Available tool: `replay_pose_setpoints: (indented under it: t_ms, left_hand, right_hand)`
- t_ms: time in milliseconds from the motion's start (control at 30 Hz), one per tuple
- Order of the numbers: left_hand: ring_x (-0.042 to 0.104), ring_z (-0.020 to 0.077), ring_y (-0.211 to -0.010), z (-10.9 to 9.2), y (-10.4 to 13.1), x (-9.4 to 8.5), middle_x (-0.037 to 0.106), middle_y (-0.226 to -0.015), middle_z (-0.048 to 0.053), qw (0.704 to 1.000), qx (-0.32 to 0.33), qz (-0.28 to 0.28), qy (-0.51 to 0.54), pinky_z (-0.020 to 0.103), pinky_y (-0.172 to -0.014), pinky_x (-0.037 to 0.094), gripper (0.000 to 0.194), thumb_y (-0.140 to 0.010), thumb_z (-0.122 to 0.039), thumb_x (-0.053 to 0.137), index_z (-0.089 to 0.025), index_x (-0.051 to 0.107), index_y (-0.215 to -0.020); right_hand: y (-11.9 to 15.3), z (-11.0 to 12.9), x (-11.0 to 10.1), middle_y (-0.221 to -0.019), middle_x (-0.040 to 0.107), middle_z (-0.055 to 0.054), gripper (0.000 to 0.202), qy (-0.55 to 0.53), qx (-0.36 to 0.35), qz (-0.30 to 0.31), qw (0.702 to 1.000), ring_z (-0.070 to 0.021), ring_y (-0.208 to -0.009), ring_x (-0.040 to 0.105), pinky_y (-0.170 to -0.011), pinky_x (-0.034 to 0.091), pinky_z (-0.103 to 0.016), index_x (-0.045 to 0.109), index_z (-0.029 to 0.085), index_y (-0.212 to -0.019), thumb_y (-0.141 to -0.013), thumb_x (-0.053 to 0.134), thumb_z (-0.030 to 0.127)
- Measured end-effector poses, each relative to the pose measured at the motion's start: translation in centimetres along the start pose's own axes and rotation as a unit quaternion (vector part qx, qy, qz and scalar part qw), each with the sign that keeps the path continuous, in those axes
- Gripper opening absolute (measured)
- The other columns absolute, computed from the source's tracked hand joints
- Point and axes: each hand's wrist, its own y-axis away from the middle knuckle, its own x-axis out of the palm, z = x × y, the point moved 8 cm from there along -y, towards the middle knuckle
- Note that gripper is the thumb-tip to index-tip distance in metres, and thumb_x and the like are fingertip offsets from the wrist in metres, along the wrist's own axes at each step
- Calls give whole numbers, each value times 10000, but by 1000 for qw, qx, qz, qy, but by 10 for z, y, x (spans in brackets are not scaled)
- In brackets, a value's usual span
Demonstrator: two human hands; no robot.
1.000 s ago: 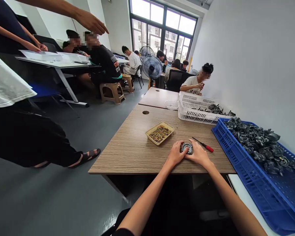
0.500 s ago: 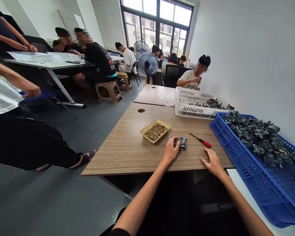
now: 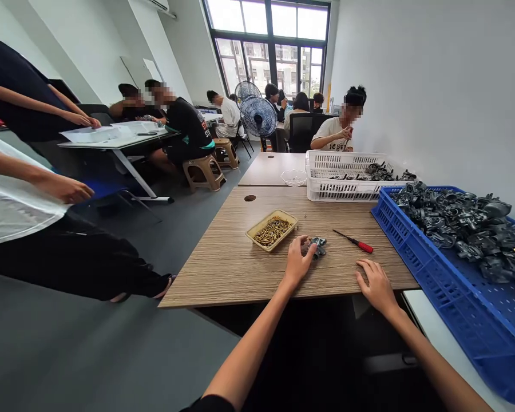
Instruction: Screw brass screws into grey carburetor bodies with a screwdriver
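Note:
My left hand [image 3: 299, 258] is closed around the near side of a small grey metal carburetor [image 3: 318, 247] on the wooden table. Part of the carburetor is hidden behind the fingers. Near the table's front edge my right hand [image 3: 375, 283] rests with fingers stretched out and nothing in it. A screwdriver [image 3: 363, 246] with a red handle and dark shaft lies just beyond that hand. Left of the carburetor stands a cream tray [image 3: 257, 242] full of small brass-coloured pieces [image 3: 273, 232].
A blue crate [image 3: 438, 286] heaped with carburetors [image 3: 459, 220] flanks the table's right edge. Behind it is a white basket [image 3: 341, 191] with more metal parts. A clear dish [image 3: 294, 177] sits beside the basket. One person [image 3: 335, 131] works across the table; another stands at left.
The view has shifted slightly. In my left hand, the carburetor has tilted a little on the table. The standing person's arm at left appears farther right. My right hand still rests flat.

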Motion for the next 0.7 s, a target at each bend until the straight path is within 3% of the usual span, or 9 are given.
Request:
replay_pose_setpoints:
  t_ms: [100, 400, 567, 700]
  left_hand:
    - [609, 283, -1175, -8, 3, 2, 655, -1212, 113, 998, 26, 19, -49, 452, -1045, 483, 470, -890, -440, 714, -214, 568, -1276]
    - [546, 278, -1280, -20, 7, -5, 605, -1302, 105, 987, 59, 23, -147, 451, -1107, 439, 444, -944, -352, 646, -236, 512, -1351]
    - [565, 253, -1262, -25, -4, -30, 615, -1283, 93, 976, 93, 44, -194, 421, -1111, 447, 352, -985, -366, 591, -223, 534, -1301]
    - [623, 223, -1165, -23, -35, -56, 657, -1195, 72, 956, 124, 115, -241, 359, -1041, 495, 204, -1002, -328, 537, -226, 616, -1160]
  right_hand:
    - [2, -2, 2, -1303, 660, -104, 362, 1, -4, 1, 1000, -302, -1231, 578, -1078, 458, -499, 637, 256, -1267, -991, 431, 369]
    - [6, -3, 5, -1300, 672, -109, 362, 43, -32, -22, 998, -280, -1220, 597, -1028, 494, -447, 647, 218, -1268, -1009, 415, 322]
    - [8, -3, 6, -1278, 681, -122, 370, 67, -50, -49, 995, -272, -1180, 610, -996, 506, -428, 657, 180, -1262, -1017, 408, 302]
    - [10, -2, 6, -1272, 687, -114, 369, 74, -54, -57, 994, -266, -1170, 616, -987, 506, -417, 672, 205, -1264, -1012, 415, 289]
